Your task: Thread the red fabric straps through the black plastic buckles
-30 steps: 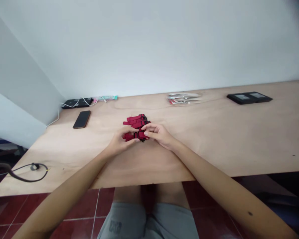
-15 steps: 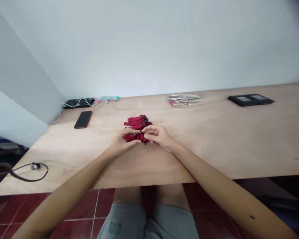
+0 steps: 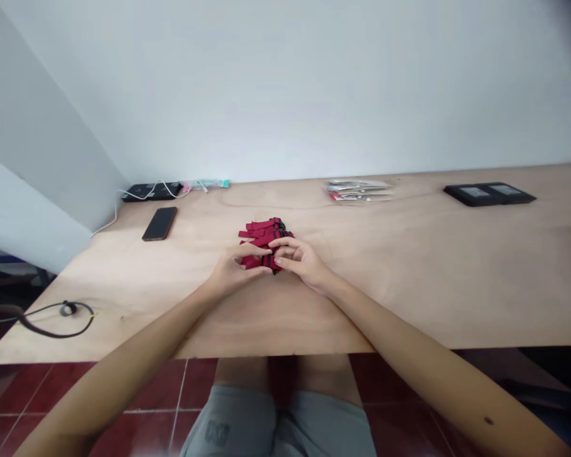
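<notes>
soft diffuse light, slight blur

Several red straps (image 3: 261, 226) with black buckles (image 3: 279, 223) are lying bunched together on the wooden tabletop (image 3: 409, 273), buckled ends facing right; the nearest strap (image 3: 253, 262) is showing only partly.

Hands (image 3: 235, 265) closer together over the near red strap (image 3: 252, 262); view rolled slightly clockwise.
The right hand (image 3: 304, 263) has edged toward 9 o'clock along the strap, its thumb now nearer the other thumb's tip and standing a little wider from its index finger. As the camera tilted, the tabletop (image 3: 409, 273) dropped in view at 3 o'clock and rose at 9: the black cases (image 3: 489, 193) at 2 o'clock slid toward 4, while the phone (image 3: 160, 224) at 10 and looped cable (image 3: 52, 335) at 8 shifted upward.
</notes>
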`<action>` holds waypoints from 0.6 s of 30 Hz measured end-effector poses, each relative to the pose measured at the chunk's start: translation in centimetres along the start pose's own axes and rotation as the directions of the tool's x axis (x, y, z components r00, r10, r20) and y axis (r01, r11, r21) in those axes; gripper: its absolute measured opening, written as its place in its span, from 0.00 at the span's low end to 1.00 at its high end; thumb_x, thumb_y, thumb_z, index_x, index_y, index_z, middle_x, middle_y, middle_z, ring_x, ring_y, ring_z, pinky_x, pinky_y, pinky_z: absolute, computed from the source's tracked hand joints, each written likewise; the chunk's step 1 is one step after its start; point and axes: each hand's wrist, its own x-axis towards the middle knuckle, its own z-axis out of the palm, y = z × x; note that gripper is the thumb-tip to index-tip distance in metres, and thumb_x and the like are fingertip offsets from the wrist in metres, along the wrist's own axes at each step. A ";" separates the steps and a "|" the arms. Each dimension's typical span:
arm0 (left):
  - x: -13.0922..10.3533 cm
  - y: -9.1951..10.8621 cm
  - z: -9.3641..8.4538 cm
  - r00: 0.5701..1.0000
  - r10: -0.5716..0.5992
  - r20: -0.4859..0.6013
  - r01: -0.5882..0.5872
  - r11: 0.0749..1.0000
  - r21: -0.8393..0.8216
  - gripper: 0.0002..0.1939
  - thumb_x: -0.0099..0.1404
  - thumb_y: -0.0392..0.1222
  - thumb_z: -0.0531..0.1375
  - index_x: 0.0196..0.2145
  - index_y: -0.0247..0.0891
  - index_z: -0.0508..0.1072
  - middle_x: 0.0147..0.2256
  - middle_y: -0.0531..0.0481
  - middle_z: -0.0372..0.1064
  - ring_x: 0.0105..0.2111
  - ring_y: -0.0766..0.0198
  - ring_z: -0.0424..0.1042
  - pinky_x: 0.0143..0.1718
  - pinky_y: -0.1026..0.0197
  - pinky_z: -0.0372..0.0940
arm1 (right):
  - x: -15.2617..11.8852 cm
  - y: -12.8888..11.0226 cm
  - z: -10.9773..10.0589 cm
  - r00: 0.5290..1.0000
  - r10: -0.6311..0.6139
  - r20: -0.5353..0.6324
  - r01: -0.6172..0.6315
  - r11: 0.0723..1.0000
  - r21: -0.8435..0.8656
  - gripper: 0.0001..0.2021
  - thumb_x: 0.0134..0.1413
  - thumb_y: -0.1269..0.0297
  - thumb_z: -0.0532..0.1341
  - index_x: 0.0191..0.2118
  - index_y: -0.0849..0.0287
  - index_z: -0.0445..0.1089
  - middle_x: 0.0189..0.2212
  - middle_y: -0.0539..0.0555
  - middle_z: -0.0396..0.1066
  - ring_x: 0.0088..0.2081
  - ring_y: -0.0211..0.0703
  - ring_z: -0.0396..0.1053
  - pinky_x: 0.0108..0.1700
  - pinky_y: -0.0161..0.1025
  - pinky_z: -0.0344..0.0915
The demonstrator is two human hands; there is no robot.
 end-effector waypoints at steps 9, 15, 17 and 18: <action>-0.1 0.5 0.2 0.999 -0.031 0.010 0.031 0.998 -0.048 0.22 0.59 0.52 0.77 0.48 0.39 0.84 0.46 0.41 0.83 0.45 0.51 0.82 0.41 0.56 0.79 | -0.4 -0.5 0.8 0.999 0.035 -0.009 -0.034 0.999 0.026 0.20 0.54 0.58 0.75 0.51 0.55 0.77 0.34 0.50 0.77 0.31 0.38 0.69 0.36 0.37 0.65; 0.1 1.1 -0.1 0.999 -0.038 -0.020 0.037 0.998 -0.049 0.24 0.58 0.50 0.78 0.49 0.39 0.84 0.48 0.40 0.83 0.49 0.49 0.82 0.51 0.51 0.79 | -0.1 -0.8 0.5 1.000 0.002 -0.012 -0.002 1.000 0.002 0.18 0.54 0.57 0.75 0.49 0.55 0.79 0.36 0.52 0.77 0.36 0.41 0.72 0.40 0.38 0.68; 0.1 1.1 0.0 0.999 -0.033 0.017 0.034 0.998 -0.055 0.24 0.58 0.50 0.78 0.49 0.39 0.84 0.48 0.40 0.83 0.49 0.50 0.82 0.45 0.54 0.80 | -0.1 -0.5 0.4 1.000 0.002 0.008 -0.002 1.000 0.014 0.18 0.53 0.57 0.76 0.48 0.55 0.79 0.36 0.52 0.77 0.38 0.43 0.74 0.43 0.39 0.70; 0.0 1.1 0.0 0.999 -0.022 0.027 0.024 0.998 -0.059 0.24 0.58 0.49 0.78 0.49 0.39 0.84 0.47 0.40 0.83 0.48 0.51 0.82 0.44 0.56 0.80 | -0.1 -0.4 0.4 1.000 0.007 0.008 -0.007 1.000 0.023 0.18 0.53 0.57 0.76 0.48 0.55 0.80 0.36 0.52 0.78 0.38 0.43 0.74 0.43 0.39 0.70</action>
